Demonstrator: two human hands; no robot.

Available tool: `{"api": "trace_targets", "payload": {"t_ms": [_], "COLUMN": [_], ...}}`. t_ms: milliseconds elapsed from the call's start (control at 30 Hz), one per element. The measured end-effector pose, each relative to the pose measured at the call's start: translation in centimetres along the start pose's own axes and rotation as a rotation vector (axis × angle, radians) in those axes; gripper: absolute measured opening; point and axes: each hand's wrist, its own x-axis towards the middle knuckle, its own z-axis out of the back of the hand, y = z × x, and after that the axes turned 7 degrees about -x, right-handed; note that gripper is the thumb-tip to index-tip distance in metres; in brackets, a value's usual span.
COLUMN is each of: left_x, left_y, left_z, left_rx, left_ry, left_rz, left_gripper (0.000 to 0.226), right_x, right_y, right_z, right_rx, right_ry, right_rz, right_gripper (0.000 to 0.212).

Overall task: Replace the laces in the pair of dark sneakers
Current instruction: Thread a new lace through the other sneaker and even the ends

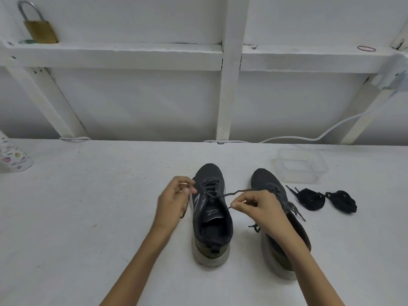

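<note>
We seem to be unlacing the left sneaker (212,219), left hand (176,196) and right hand (256,208) grips pinched on the ends of its lace (223,195); next we pull it from the eyelets.

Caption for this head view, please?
The left hand and right hand pinch the lace of one sneaker; the other sneaker and spare black laces lie alongside.

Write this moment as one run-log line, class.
left hand: pinches lace | right hand: pinches lace | left sneaker: lace ends held apart | right sneaker: laced | spare black laces: bundled, right
</note>
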Motion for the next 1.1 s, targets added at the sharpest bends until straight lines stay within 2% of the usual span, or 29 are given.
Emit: {"api": "trace_targets", "payload": {"t_ms": [133, 233, 333, 567, 733, 800, 1000, 1100], "left_x": [-1.4, -1.3, -0.9, -0.2, -0.2, -0.3, -0.6, -0.5], "left_y": [-0.1, -0.2, -0.4, 1.1, 1.6, 1.6, 2.0, 2.1], "left_z": [-2.6, -3.6, -4.0, -3.3, -3.3, -3.2, -3.1, -3.0], "left_rx": [0.279, 0.548, 0.737, 0.438, 0.357, 0.331, 0.389, 0.5], "left_ry": [0.13, 0.08, 0.056, 0.163, 0.162, 0.168, 0.16, 0.174], "left_rz": [0.037, 0.013, -0.032, 0.11, 0.14, 0.141, 0.02, -0.054], "left_gripper": [0.01, 0.028, 0.027, 0.004, 0.006, 0.014, 0.002, 0.014], "right_x": [-0.2, -0.4, -0.7, -0.9, -0.6, -0.4, 0.1, 0.5], "right_y": [-0.3, -0.2, -0.2, 0.1, 0.3, 0.4, 1.2, 1.3], "right_z": [-0.7, -1.5, -2.0, -2.9, -3.1, -3.1, -3.1, -3.1], "right_rx": [-0.04, -0.053, -0.031, -0.006, -0.04, -0.084, -0.448, -0.368], "right_ry": [-0.087, -0.08, -0.079, -0.096, -0.111, -0.105, -0.103, -0.086], "right_rz": [-0.039, -0.041, -0.041, -0.056, -0.059, -0.053, 0.051, 0.016], "right_gripper": [0.012, 0.013, 0.014, 0.016, 0.017, 0.016, 0.01, 0.01]}}
